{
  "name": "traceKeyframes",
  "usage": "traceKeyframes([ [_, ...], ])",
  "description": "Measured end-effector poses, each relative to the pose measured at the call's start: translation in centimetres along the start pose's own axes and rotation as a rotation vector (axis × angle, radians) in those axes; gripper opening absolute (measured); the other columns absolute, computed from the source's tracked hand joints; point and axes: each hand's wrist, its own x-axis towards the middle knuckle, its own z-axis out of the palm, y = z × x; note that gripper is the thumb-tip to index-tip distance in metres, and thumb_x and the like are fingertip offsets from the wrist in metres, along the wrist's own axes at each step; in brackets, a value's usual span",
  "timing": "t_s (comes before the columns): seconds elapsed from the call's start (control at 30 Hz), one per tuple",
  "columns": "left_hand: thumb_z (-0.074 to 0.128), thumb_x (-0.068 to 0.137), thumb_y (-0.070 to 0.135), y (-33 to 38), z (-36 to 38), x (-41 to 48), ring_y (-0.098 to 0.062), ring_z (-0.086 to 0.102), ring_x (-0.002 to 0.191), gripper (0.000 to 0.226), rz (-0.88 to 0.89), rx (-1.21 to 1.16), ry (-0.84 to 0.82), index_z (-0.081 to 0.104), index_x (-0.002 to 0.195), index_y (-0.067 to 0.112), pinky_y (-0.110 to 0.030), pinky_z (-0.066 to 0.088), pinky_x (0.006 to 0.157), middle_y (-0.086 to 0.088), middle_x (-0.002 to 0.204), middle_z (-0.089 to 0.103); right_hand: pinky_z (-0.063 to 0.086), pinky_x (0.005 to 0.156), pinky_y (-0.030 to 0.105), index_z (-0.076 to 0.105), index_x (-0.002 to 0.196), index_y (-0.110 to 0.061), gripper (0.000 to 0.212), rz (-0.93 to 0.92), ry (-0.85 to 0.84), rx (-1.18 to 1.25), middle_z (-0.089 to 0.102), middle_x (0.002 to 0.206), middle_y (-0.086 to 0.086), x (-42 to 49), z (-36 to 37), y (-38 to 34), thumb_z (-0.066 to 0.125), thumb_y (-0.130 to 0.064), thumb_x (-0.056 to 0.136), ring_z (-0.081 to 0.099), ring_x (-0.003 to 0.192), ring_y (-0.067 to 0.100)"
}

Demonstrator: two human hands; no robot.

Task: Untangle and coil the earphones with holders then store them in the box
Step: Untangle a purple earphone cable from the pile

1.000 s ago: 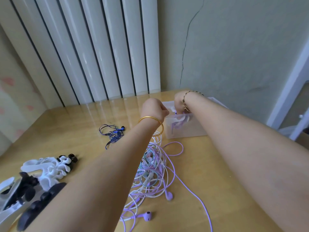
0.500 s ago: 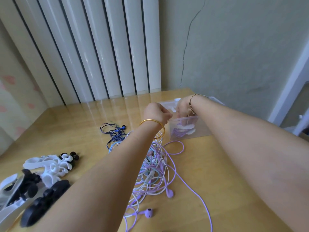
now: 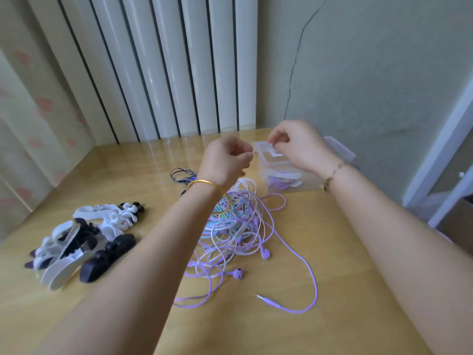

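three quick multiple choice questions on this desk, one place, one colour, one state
1. Where do the spare holders lie? A on the floor B left of the tangled earphones C on a chair
2. What colour is the cord of the loose plug? A black B red C purple
3. The earphones in the box are: A coiled round a holder B hanging out C cut apart
Answers: B, the pile sits left of the tangle; C, the cord is purple; A, purple loops wrap a white holder.

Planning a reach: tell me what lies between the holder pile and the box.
Head view: the left forearm and the tangled earphones lie between them.
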Motion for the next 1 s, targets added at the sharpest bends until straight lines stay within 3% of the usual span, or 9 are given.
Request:
traceKeyframes([
  [0.17,0.064,0.081,-0.001,-1.0,-3.0,-6.0,0.007,0.047,0.043,0.012,0.026,0.211,-0.087,0.066,0.082,0.011,-0.006,0.034,0.047,0.011,0.059,0.054,0.049,0.051,0.028,0.055,0.073,-0.019,0.029,0.077,-0.337,0.331,0.058,0.062,0.003,-10.5,0.7,-3.1,0.054,0.007,0.086,0.059,0.049,0.010],
  [0.27,0.064,0.080,0.000,-2.0,-3.7,-9.0,0.009,0.050,0.050,0.012,0.040,0.333,-0.129,0.066,0.081,0.012,-0.006,0.037,0.053,0.013,0.065,0.056,0.046,0.046,0.026,0.056,0.076,-0.012,0.014,0.085,-0.570,0.219,0.065,0.067,0.011,-13.5,1.7,-3.6,0.060,-0.009,0.089,0.059,0.047,0.010],
  [0.4,0.064,0.079,0.004,-3.5,-2.8,-11.0,-0.011,0.050,0.071,0.013,0.089,0.450,-0.160,0.065,0.086,0.015,-0.018,0.037,0.062,0.004,0.080,0.057,0.047,0.052,0.027,0.057,0.068,-0.014,0.032,0.119,-0.704,0.043,0.059,0.058,0.001,-15.7,3.2,-4.0,0.066,-0.040,0.083,0.058,0.052,0.016],
  [0.5,0.061,0.081,0.004,-3.6,-2.1,-11.2,-0.013,0.045,0.079,0.017,0.146,0.494,-0.072,0.067,0.094,0.012,-0.009,0.032,0.060,0.008,0.079,0.050,0.048,0.071,0.033,0.052,0.068,-0.021,0.029,0.117,-0.468,-0.191,0.060,0.076,-0.001,-15.9,3.5,-3.3,0.066,-0.043,0.081,0.060,0.078,0.021],
  [0.57,0.059,0.082,0.002,-3.2,-1.8,-10.9,-0.014,0.045,0.080,0.016,0.156,0.463,0.011,0.066,0.093,0.011,-0.005,0.031,0.059,0.011,0.075,0.046,0.046,0.078,0.033,0.056,0.089,-0.022,0.014,0.168,-0.293,-0.300,0.060,0.106,0.004,-15.2,3.5,-2.2,0.064,-0.033,0.084,0.059,0.101,0.027],
  [0.6,0.058,0.082,0.002,-3.0,-1.7,-10.7,-0.015,0.045,0.081,0.016,0.157,0.447,0.043,0.066,0.092,0.011,-0.007,0.031,0.059,0.011,0.075,0.046,0.047,0.082,0.034,0.057,0.103,-0.019,0.022,0.203,-0.288,-0.353,0.056,0.118,0.007,-14.8,3.8,-1.5,0.063,-0.031,0.086,0.057,0.108,0.028],
  [0.73,0.054,0.081,-0.001,-2.2,-1.3,-9.8,-0.016,0.046,0.081,0.021,0.145,0.389,0.119,0.064,0.086,0.017,-0.016,0.028,0.063,0.006,0.080,0.051,0.044,0.076,0.032,0.062,0.100,-0.016,0.012,0.237,-0.259,-0.380,0.058,0.116,0.009,-14.1,5.5,0.6,0.055,-0.020,0.090,0.057,0.105,0.030],
  [0.9,0.051,0.079,-0.005,-1.6,-1.5,-8.8,-0.016,0.052,0.085,0.032,0.165,0.300,0.160,0.066,0.096,0.018,-0.017,0.037,0.074,0.001,0.096,0.058,0.045,0.071,0.028,0.063,0.074,-0.014,0.012,0.331,0.223,0.329,0.065,0.080,0.003,-12.1,4.2,0.6,0.060,-0.008,0.084,0.058,0.078,0.019],
  [1.0,0.056,0.081,-0.001,-0.3,-1.2,-8.3,-0.012,0.055,0.102,0.042,0.255,0.311,0.018,0.061,0.120,0.014,-0.013,0.037,0.083,0.000,0.116,0.060,0.053,0.070,0.038,0.056,0.068,-0.022,0.022,0.240,0.300,0.646,0.060,0.069,-0.002,-11.4,2.4,-1.2,0.064,-0.006,0.081,0.059,0.070,0.020],
])
